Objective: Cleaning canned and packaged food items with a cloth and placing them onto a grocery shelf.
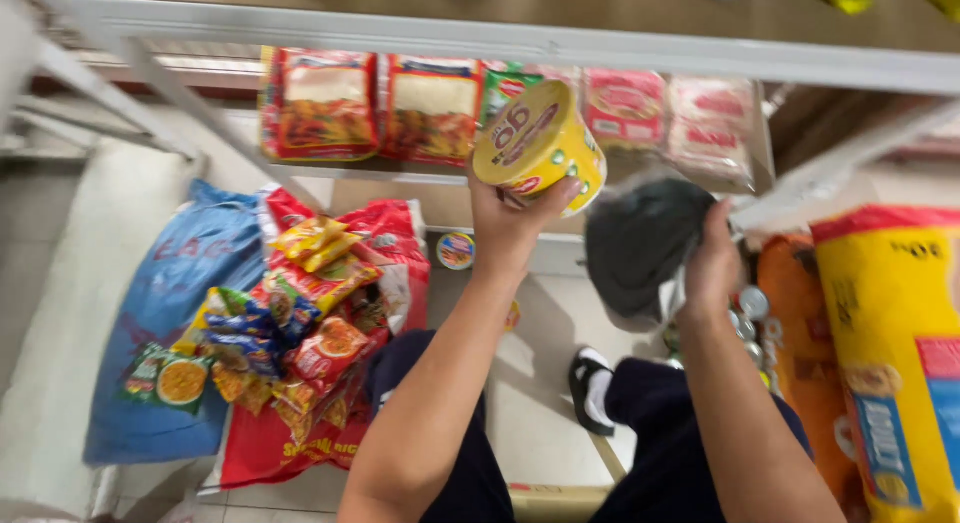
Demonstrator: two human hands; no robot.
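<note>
A: Biggest items first?

B: White shelf frame point(520, 45) ran across the top. Big yellow sack point(895, 363) stood at the right edge. Blue sack point(170, 313) lay flat on the floor at left, red sack point(270, 448) beside it.

A: On the sacks?

B: Snack packets point(290, 323) were piled over the red sack, spilling onto the blue one. Red noodle packs point(370, 105) were lined up on the lower shelf, pink packs point(670, 118) right of them.

A: Hands?

B: Left hand point(512, 223) was raised, grip wrapped around the base of a yellow cup point(540, 145). Cup was tilted, lid facing the camera, held just in front of the noodle packs. Right hand point(712, 258) was closed on a dark cloth point(640, 243), fingers pinching its right side. Cloth hung just below and right of the cup; touching or not, can't tell.

A: Smaller stuff?

B: A small round tin point(455, 251) sat on the floor behind the red sack. Black-and-white shoe point(590, 388) was between the arms.
</note>
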